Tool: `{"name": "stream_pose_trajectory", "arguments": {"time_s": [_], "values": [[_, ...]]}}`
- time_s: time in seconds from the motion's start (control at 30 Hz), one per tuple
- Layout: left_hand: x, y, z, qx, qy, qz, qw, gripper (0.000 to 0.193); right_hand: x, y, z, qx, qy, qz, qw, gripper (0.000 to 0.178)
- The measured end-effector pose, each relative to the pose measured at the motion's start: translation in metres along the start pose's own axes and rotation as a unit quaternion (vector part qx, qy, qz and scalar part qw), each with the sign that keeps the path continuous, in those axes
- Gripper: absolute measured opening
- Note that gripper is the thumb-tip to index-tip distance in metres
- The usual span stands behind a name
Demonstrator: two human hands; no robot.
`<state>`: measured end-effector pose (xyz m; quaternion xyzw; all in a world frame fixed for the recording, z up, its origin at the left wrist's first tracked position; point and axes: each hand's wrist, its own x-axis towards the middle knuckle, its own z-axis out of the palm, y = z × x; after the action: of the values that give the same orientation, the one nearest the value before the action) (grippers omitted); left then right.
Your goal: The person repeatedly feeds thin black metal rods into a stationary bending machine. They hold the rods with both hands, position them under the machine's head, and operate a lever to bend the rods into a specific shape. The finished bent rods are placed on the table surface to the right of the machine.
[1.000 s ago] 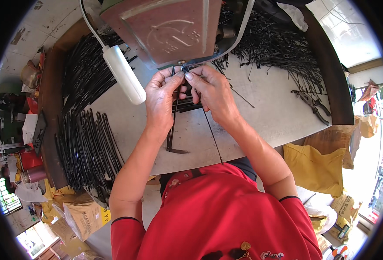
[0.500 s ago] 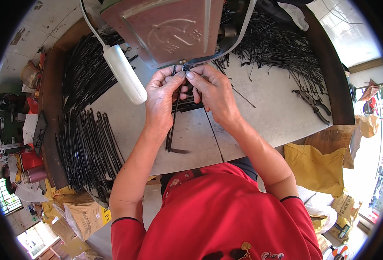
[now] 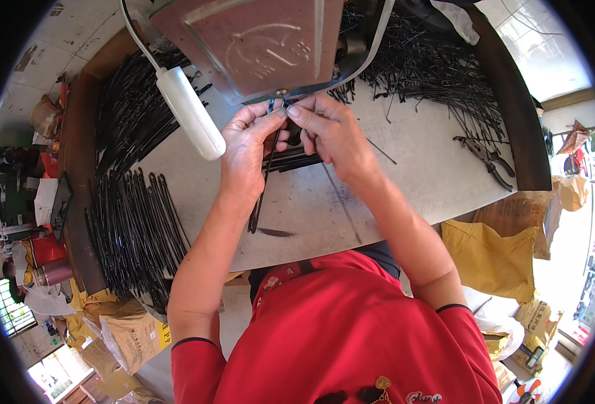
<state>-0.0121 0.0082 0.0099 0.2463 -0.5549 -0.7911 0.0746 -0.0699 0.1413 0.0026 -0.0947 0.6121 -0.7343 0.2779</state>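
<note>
"What moved?"
"The rods [image 3: 256, 214] swung. Their low ends point nearer seven o'clock, over the tabletop [image 3: 412, 168]."
"The grip?"
"Left hand [image 3: 246, 145] pinches the rods. Right hand's [image 3: 331, 131] tips press together; can't tell on what."

slim black rods [image 3: 255, 219], close together, aslant, upper ends at the fingers [image 3: 275, 122], lower ends over the tabletop [image 3: 439, 161]
</note>
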Motion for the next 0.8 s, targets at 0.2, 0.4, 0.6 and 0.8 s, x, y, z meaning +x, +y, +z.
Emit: {"name": "stream_pose_trajectory", "arguments": {"time_s": [0.2,0.4,0.6,0.8], "values": [[0.011,0.003,-0.007,0.001,-0.014,-0.013,1.000,0.014,0.006,-0.016,-0.004,-0.106,-0.035,0.025,0.993,0.020],[0.005,0.000,-0.001,-0.021,-0.001,-0.011,1.000,0.016,-0.003,-0.001,0.003,-0.053,0.006,-0.034,0.998,0.019],[0.003,-0.006,-0.004,-0.012,-0.012,0.012,1.000,0.017,-0.003,0.004,0.004,-0.057,0.014,-0.042,0.997,0.020],[-0.001,-0.005,0.000,-0.005,0.002,0.021,1.000,0.018,-0.004,0.000,0.005,-0.057,0.025,-0.050,0.997,0.019]]}}
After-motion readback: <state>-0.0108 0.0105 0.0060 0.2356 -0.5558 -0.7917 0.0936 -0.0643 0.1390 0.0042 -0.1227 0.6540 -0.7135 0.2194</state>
